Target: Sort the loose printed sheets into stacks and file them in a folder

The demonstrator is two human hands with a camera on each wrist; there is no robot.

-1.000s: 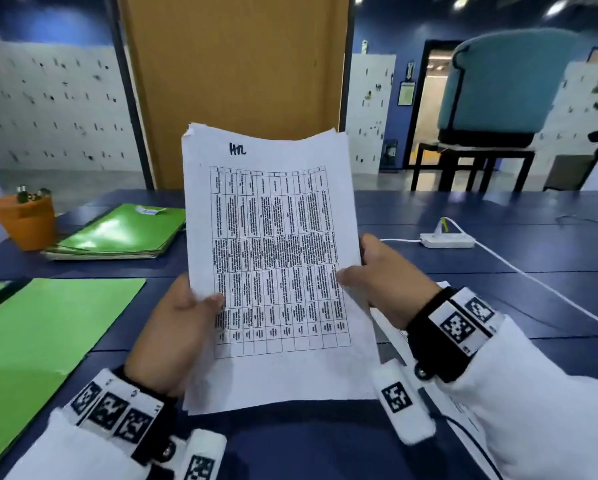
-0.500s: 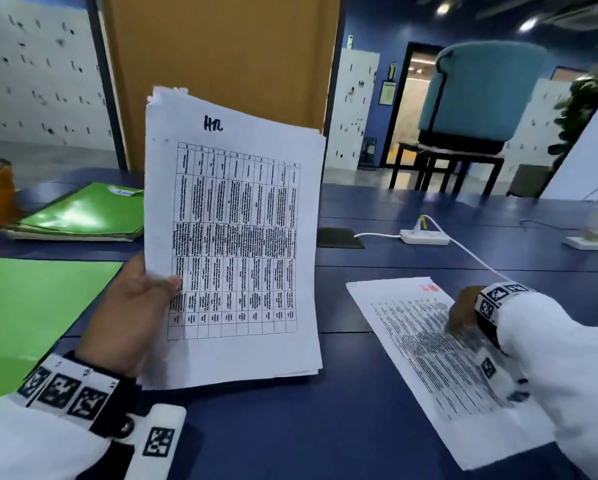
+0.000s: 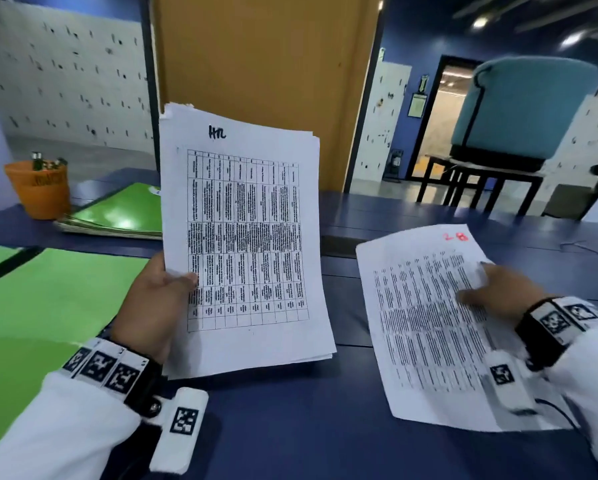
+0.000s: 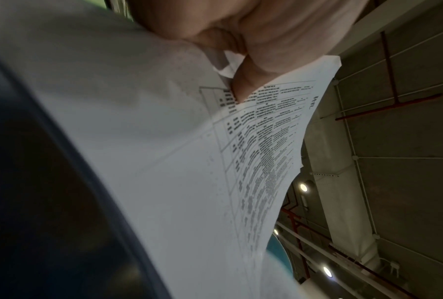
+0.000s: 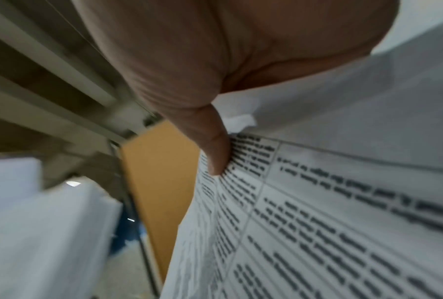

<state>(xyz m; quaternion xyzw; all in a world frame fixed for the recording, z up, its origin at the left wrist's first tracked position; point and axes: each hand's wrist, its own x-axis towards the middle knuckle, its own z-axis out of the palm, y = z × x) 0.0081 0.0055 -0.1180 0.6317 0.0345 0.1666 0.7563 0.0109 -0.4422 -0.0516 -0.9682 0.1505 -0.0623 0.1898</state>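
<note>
My left hand (image 3: 155, 299) holds a stack of printed sheets (image 3: 245, 244) upright above the blue table, with "HR" handwritten at the top. Its thumb (image 4: 246, 81) presses on the stack's printed table (image 4: 189, 161). To the right, my right hand (image 3: 494, 292) pinches the right edge of another printed sheet (image 3: 422, 323) marked in red at the top, tilted up off the table. The right thumb (image 5: 210, 145) lies on that sheet's print (image 5: 317, 222); the fingers behind it are hidden. An open green folder (image 3: 48, 306) lies flat at the left.
A pile of closed green folders (image 3: 117, 216) sits at the back left beside an orange pot (image 3: 38, 188). The dark blue table (image 3: 290, 427) runs across the view. A teal chair (image 3: 526, 109) stands on a table beyond the far edge.
My right hand let go of the HR stack, reached to the sheet lying at the right, and has taken hold of it and raised it. The left hand keeps the stack upright.
</note>
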